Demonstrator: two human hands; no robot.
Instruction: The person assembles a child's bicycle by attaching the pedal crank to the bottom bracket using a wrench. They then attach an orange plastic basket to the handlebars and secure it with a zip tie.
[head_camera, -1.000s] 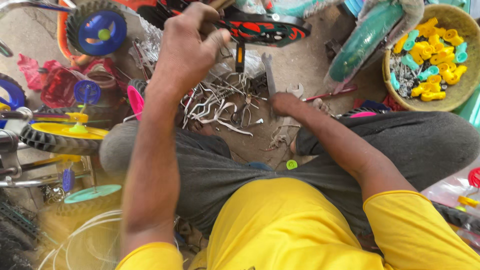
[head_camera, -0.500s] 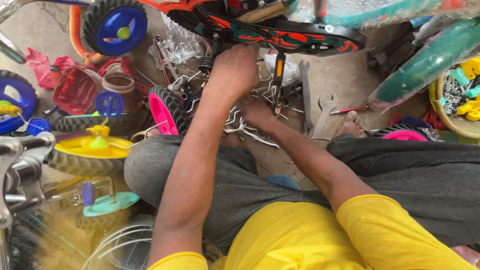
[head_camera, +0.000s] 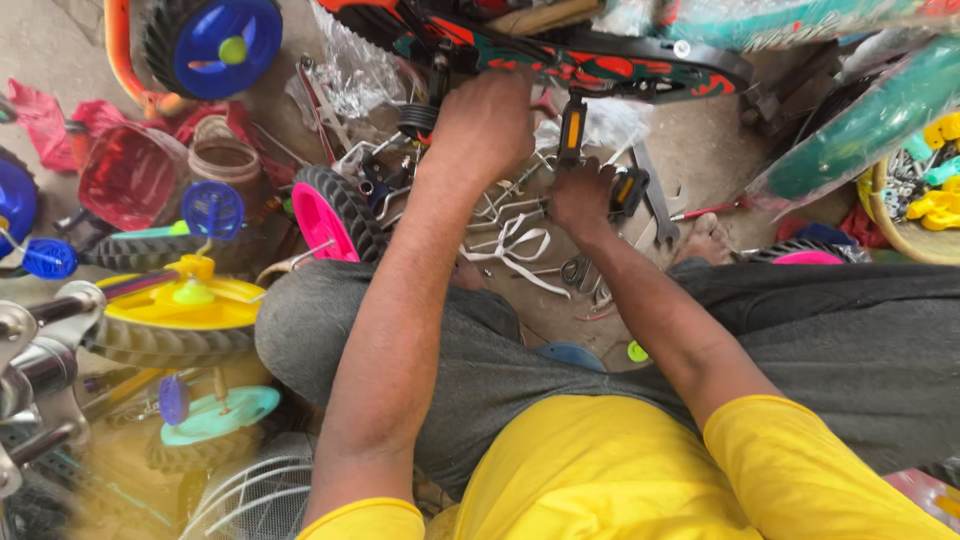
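Gripping one pedal (head_camera: 628, 190) — right hand (head_camera: 583, 200), left hand (head_camera: 487, 125).

Both arms reach forward: left hand (head_camera: 487, 122) curled knuckles-up, right hand (head_camera: 585, 200) lower, fingers closed.

Person, seen from above. Upper garment: bright yellow T-shirt (head_camera: 600, 470), plain knit, short sleeves ending above the elbow with a stitched hem; no print visible. Lower garment: dark grey trousers (head_camera: 850, 350), soft fabric, lightly creased over the knees and thighs. Arms bare from sleeve edge down. Left hand (head_camera: 485, 125) and right hand (head_camera: 582, 198) both bare: no gloves, rings, watch or wristband visible. One bare foot (head_camera: 708, 238) shows beyond the right knee, without footwear.
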